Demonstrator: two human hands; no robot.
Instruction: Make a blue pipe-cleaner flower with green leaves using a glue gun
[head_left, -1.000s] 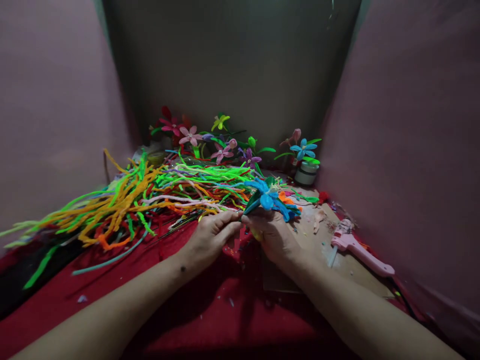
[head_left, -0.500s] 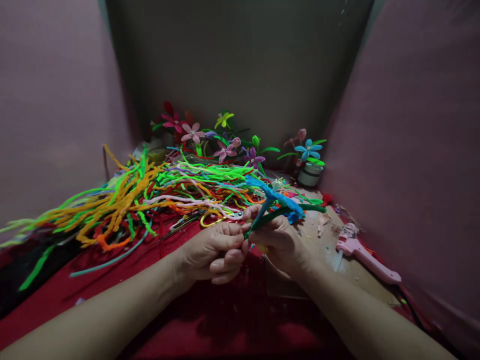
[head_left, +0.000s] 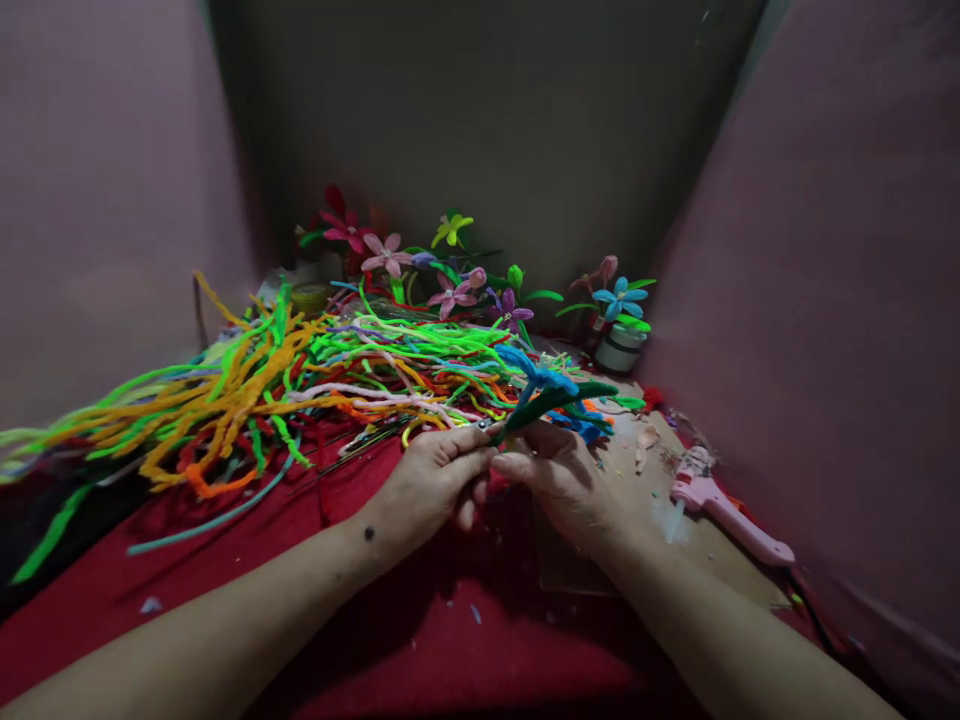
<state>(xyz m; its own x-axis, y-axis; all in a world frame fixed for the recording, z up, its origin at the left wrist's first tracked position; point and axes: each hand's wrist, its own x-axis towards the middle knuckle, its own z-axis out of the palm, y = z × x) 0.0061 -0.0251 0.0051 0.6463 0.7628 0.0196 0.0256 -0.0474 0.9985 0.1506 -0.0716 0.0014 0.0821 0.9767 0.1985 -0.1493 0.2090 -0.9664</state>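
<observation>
Both hands meet at the middle of the view over a red cloth. My left hand pinches the lower end of a dark green pipe-cleaner stem. My right hand has its fingers closed round the same stem, just right of the left. A blue pipe-cleaner flower sits at the stem's upper end, tilted up and to the right, a little above the hands.
A big heap of loose pipe cleaners in green, orange, yellow and red covers the left and centre. Several finished flowers stand at the back, one in a small jar. A pink glue gun lies at the right.
The blue flower and green stem have been turned in my hands and now tilt up to the right. My left hand has gone from a loose touch to a pinch on the stem.
</observation>
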